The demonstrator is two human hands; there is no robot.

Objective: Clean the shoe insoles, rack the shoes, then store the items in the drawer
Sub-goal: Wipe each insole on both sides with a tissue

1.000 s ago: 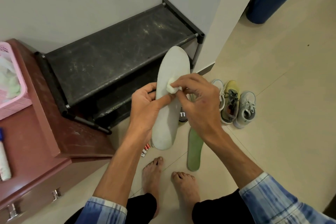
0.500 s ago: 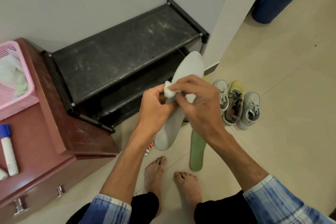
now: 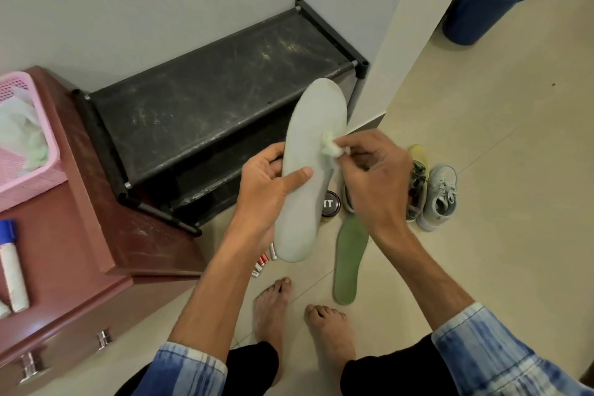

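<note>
My left hand (image 3: 268, 194) grips a pale grey-green insole (image 3: 313, 151) at its middle, thumb across the front, toe end pointing up. My right hand (image 3: 377, 183) pinches a small white wad of cloth (image 3: 331, 146) against the insole's right edge. A second, green insole (image 3: 350, 259) lies on the floor below my right wrist. Shoes (image 3: 438, 196) stand in a row on the floor to the right, partly hidden by my right hand. The black shoe rack (image 3: 205, 106) stands against the wall behind the insole.
A brown drawer cabinet (image 3: 80, 254) stands at left with a pink basket (image 3: 19, 151) and a blue-capped white tube (image 3: 13, 270) on top. A round black tin (image 3: 331, 204) and small batteries (image 3: 262, 264) lie on the floor. A blue bin (image 3: 482, 6) stands far right.
The insole has swung back towards upright and my right hand with the cloth has moved from the left side of the insole to its right edge.
</note>
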